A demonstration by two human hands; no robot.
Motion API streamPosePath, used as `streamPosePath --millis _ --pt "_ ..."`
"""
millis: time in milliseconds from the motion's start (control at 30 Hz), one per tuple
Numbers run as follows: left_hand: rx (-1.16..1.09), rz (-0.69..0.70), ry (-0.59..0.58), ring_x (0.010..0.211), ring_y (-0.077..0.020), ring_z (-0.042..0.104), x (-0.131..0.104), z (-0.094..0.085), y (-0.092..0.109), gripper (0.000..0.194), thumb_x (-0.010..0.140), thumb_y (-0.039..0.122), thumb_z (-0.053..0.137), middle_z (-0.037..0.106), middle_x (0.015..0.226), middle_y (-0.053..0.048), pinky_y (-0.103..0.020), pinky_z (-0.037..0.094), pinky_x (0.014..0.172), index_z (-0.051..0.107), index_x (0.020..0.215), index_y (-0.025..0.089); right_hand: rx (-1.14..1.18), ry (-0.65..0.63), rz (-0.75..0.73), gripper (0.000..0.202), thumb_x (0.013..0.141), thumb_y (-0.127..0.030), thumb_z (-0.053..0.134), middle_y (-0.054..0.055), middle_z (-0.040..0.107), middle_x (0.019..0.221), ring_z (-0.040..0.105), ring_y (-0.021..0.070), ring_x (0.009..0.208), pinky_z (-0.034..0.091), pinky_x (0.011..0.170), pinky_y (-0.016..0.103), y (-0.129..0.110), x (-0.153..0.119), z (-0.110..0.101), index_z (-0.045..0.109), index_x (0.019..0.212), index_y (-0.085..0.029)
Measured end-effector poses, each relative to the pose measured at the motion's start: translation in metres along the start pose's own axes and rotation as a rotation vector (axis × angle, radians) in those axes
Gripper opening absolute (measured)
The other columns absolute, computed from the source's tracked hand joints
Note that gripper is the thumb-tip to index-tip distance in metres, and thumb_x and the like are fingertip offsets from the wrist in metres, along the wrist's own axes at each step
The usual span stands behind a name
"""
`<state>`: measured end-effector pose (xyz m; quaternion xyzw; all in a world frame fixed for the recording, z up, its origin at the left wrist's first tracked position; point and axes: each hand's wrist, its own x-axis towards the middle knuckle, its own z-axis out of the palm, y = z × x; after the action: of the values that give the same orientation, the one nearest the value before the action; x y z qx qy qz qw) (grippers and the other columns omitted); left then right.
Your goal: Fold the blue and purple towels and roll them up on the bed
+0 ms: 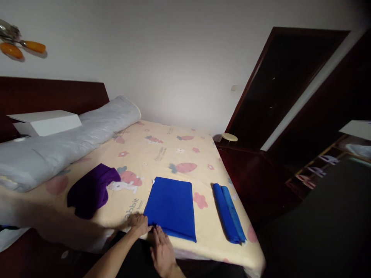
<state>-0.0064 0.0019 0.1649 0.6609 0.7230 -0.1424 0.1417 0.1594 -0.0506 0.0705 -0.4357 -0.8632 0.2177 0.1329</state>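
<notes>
A flat blue cloth (pixel 172 206) lies on the patterned bed sheet (pixel 162 158), its near edge slightly raised in a narrow fold. My left hand (pixel 139 225) rests at the cloth's near left corner, fingers bent at its edge; whether they pinch the fabric is hidden. Beside it, my right hand (pixel 162 247) touches the near edge with its fingers stretched out. To the right lie two blue rolls (pixel 228 214) side by side. A crumpled purple cloth (pixel 92 189) is on the left.
A rolled grey mattress (pixel 69 139) lies along the headboard (pixel 52 92), with a white box (pixel 55 122) by it. A round stool (pixel 229 137) stands beyond the bed's right side. Shelves holding shoes (pixel 315 170) are at the far right.
</notes>
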Motion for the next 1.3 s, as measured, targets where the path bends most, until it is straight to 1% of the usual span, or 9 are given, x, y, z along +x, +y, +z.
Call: streamPosePath --millis 133,267,400,500,633,800,933,1100,1300 --pt "0.005 0.005 -0.002 0.114 -0.0373 0.061 -0.002 -0.002 -0.001 0.066 0.076 0.067 0.047 0.070 0.114 -0.023 -0.052 0.042 0.097 0.072 0.106 0.014 0.072 0.099 0.035 0.072 0.094 -0.037 0.042 0.005 0.020 0.158 0.024 0.0343 0.143 0.029 0.114 0.058 0.012 -0.005 0.024 0.003 0.154 -0.028" --pt "0.020 -0.008 -0.001 0.115 -0.0397 0.059 0.002 -0.006 0.003 0.060 0.078 0.063 0.050 0.070 0.114 -0.023 -0.058 0.037 0.100 0.072 0.108 0.015 0.054 0.095 -0.083 0.063 0.097 -0.034 0.037 0.003 0.022 0.158 0.025 0.0293 0.144 0.029 0.116 0.054 0.035 -0.017 0.002 0.010 0.154 -0.029" --pt "0.038 0.051 0.051 0.133 -0.0358 0.044 -0.002 -0.004 0.033 0.049 0.087 0.037 0.046 0.056 0.138 -0.021 -0.056 0.029 0.108 0.059 0.130 0.017 0.068 0.068 -0.098 0.057 0.098 -0.036 0.036 0.007 0.028 0.156 0.027 0.0274 0.143 0.027 0.117 0.052 0.036 -0.017 -0.016 0.022 0.152 -0.023" --pt "0.033 0.140 0.031 0.142 -0.0308 0.031 -0.016 0.021 0.066 0.053 0.088 0.022 0.041 0.039 0.153 -0.016 -0.052 0.028 0.113 0.048 0.141 0.020 0.098 0.044 -0.065 0.059 0.096 -0.034 0.039 0.008 0.026 0.156 0.025 0.0290 0.144 0.026 0.117 0.055 0.030 -0.015 -0.016 0.023 0.152 -0.021" --pt "0.053 0.155 0.010 0.148 -0.0339 0.007 -0.029 0.076 0.088 0.068 0.084 0.019 0.043 0.018 0.160 -0.011 -0.065 0.014 0.116 0.027 0.150 0.023 0.108 0.001 -0.073 0.064 0.094 -0.031 0.042 0.008 0.021 0.157 0.022 0.0285 0.145 0.021 0.119 0.054 0.029 -0.014 -0.014 0.019 0.152 -0.021" --pt "0.128 0.037 0.019 0.147 -0.0346 0.005 -0.015 0.103 0.057 0.070 0.084 0.018 0.038 0.013 0.161 -0.011 -0.070 0.012 0.114 0.019 0.151 0.021 0.021 0.103 -0.097 0.059 0.097 -0.028 0.037 0.004 0.027 0.156 0.028 0.0261 0.143 0.030 0.116 0.051 0.047 -0.023 -0.012 0.015 0.152 -0.026" --pt "0.125 0.129 0.092 0.148 -0.0313 0.003 -0.013 0.098 0.030 0.079 0.080 0.022 0.044 0.008 0.161 -0.014 -0.059 0.004 0.119 0.010 0.151 0.013 -0.120 0.221 -0.103 0.058 0.099 -0.024 0.033 0.003 0.030 0.155 0.032 0.0230 0.141 0.035 0.114 0.044 0.077 -0.044 -0.017 0.011 0.153 -0.028" --pt "0.116 0.132 0.027 0.147 -0.0288 -0.010 -0.027 0.084 0.026 0.103 0.062 0.016 0.051 -0.010 0.160 -0.010 -0.056 0.001 0.119 -0.003 0.150 0.014 -0.144 0.246 -0.026 0.054 0.101 -0.033 0.034 0.001 0.035 0.153 0.035 0.0218 0.140 0.037 0.114 0.042 0.108 -0.070 -0.039 0.016 0.152 -0.030" --pt "0.030 0.144 0.022 0.147 -0.0252 -0.010 -0.032 0.069 0.023 0.091 0.070 0.017 0.041 -0.008 0.160 -0.009 -0.057 -0.001 0.118 0.002 0.151 0.016 -0.136 0.280 0.040 0.049 0.101 -0.035 0.033 0.001 0.041 0.150 0.039 0.0200 0.138 0.037 0.113 0.040 0.122 -0.081 -0.046 0.028 0.149 -0.029"
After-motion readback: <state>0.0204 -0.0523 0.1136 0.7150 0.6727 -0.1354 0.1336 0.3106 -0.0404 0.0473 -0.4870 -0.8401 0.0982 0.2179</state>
